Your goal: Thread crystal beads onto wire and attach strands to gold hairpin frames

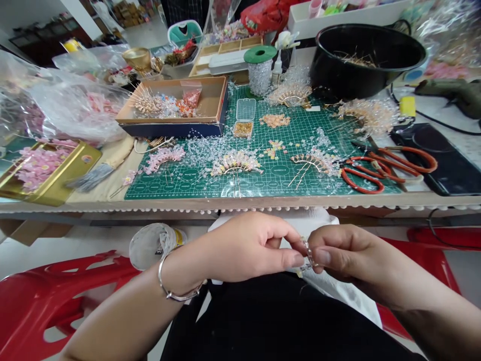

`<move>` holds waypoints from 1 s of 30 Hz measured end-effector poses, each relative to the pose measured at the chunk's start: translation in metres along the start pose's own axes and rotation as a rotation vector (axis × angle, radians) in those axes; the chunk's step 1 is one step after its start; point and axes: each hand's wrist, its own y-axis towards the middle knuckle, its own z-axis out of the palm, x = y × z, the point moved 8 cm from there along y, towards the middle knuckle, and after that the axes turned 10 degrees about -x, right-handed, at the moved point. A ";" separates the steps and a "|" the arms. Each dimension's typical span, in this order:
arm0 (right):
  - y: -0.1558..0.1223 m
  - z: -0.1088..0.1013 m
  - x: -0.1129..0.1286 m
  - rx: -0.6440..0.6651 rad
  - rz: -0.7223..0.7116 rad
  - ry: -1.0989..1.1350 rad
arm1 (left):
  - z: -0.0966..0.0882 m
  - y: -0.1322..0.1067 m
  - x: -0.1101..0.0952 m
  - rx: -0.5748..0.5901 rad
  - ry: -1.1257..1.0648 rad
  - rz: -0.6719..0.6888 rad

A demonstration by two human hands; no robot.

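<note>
Above my lap, my left hand (pixel 259 248) and my right hand (pixel 338 250) meet, thumbs and index fingers closed on a small beaded hair ornament (pixel 308 252). It has a curved, shiny band with clear and pale yellow beads; fingertips hide much of it. On the green cutting mat (pixel 188 185), just beyond the hands, lie finished-looking beaded hair combs: a pink one (pixel 163 159), a pink-and-yellow one (pixel 236 163) and one with bare metal prongs (pixel 317 161). Yellow and pink beads (pixel 275 149) are piled behind them.
Orange-handled pliers (pixel 363 175) and scissors (pixel 409 158) lie at the mat's right, beside a black phone (pixel 439 160). A black basin (pixel 368 60), a bead spool (pixel 259 75), an open box (pixel 173 123) and a gold tin (pixel 48 175) stand around. Red stools (pixel 56 296) flank me.
</note>
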 end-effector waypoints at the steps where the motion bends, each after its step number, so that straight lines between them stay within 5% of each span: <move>1: 0.000 -0.001 0.003 -0.018 -0.014 -0.065 | 0.001 0.000 0.001 0.035 0.000 -0.019; 6: 0.002 -0.004 0.015 -0.125 -0.091 -0.388 | 0.007 0.006 0.013 0.118 -0.163 -0.095; 11: -0.004 -0.008 0.017 -0.224 -0.202 -0.473 | 0.018 0.011 0.026 0.096 -0.411 -0.148; 17: -0.003 -0.005 0.014 -0.080 -0.286 -0.335 | 0.021 0.010 0.025 0.113 -0.662 -0.109; 23: 0.001 0.000 0.030 -0.027 -0.343 -0.499 | 0.026 0.004 0.026 0.243 -0.541 -0.123; 30: -0.036 0.024 0.079 -0.377 -0.895 -0.960 | 0.011 0.014 0.033 -0.055 -0.473 -0.138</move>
